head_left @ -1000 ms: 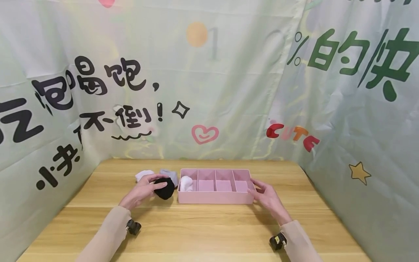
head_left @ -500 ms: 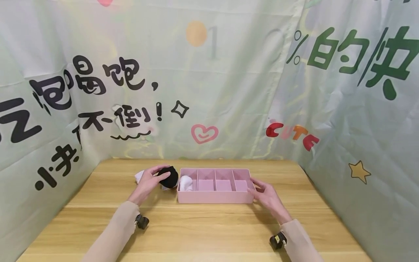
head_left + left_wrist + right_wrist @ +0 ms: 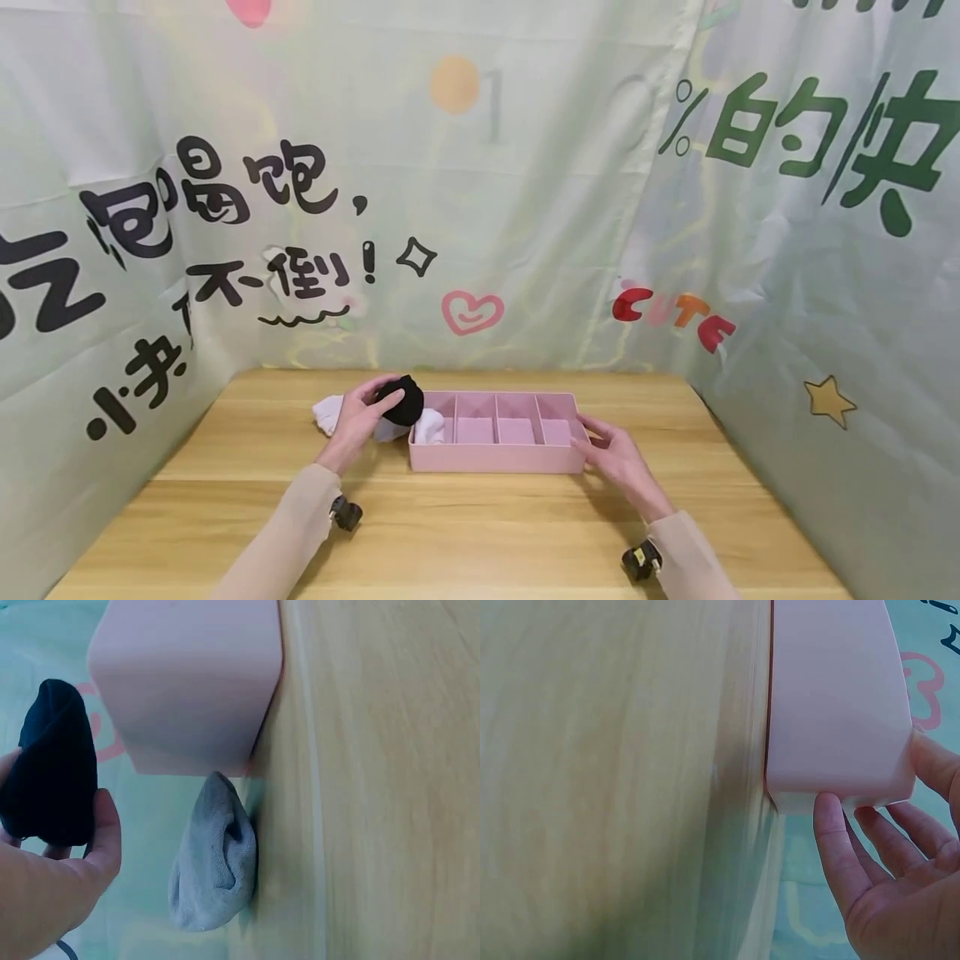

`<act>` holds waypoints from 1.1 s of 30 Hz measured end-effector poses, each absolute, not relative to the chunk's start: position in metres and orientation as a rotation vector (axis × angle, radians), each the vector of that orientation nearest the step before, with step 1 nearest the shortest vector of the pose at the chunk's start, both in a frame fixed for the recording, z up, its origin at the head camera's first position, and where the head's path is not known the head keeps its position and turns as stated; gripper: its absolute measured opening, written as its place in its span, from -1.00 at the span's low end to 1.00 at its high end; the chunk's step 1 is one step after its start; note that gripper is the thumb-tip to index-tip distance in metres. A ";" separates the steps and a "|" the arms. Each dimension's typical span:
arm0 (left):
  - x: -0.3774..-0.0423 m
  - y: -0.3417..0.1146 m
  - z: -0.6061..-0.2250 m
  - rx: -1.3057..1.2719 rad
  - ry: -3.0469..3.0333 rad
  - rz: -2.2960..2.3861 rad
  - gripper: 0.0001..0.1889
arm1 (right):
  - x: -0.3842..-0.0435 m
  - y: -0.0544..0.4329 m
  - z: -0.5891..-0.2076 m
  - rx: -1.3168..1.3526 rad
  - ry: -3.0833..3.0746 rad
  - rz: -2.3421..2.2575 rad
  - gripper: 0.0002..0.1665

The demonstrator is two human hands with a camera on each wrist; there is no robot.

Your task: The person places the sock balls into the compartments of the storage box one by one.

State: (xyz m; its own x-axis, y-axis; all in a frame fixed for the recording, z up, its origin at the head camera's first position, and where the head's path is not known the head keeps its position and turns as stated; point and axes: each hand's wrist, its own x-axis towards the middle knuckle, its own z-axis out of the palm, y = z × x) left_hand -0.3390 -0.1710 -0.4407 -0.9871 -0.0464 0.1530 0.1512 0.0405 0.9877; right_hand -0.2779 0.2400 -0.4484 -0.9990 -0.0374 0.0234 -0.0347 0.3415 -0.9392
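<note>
Between the thumb and fingers of my left hand [image 3: 358,422] is a rolled black sock [image 3: 403,402], raised over the left end of a pink divided box [image 3: 495,458]. In the left wrist view the black sock [image 3: 56,765] is beside the box's end wall, above a folded grey sock [image 3: 215,862] on the table. My right hand [image 3: 618,457] grips the box's right end, thumb at the rim and fingertips against the end wall [image 3: 840,780]. A rolled white sock [image 3: 430,427] sits in the leftmost compartment; the other compartments show bare floors.
Another white sock [image 3: 327,414] lies on the wooden table [image 3: 480,533], left of my left hand and partly behind it. A printed cloth [image 3: 540,208] hangs behind the table and along both sides. Small black cameras ride on each wrist.
My left hand has carried the black sock rightward and slightly up, from beside the grey sock to over the box's left edge. My right hand stays at the box's right end.
</note>
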 end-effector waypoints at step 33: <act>-0.336 -0.107 -0.444 -0.401 -2.133 -1.935 -0.60 | -0.280 0.240 -0.448 -0.046 2.565 -1.791 -0.30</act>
State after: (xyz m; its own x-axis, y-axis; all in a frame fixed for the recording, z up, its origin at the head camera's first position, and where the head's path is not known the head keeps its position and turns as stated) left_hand -0.3359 -0.1067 -0.4441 -0.9352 0.0457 0.3511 0.3538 0.0884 0.9311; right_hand -0.2803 0.2395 -0.4483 -0.9995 -0.0316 0.0061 -0.0166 0.3444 -0.9387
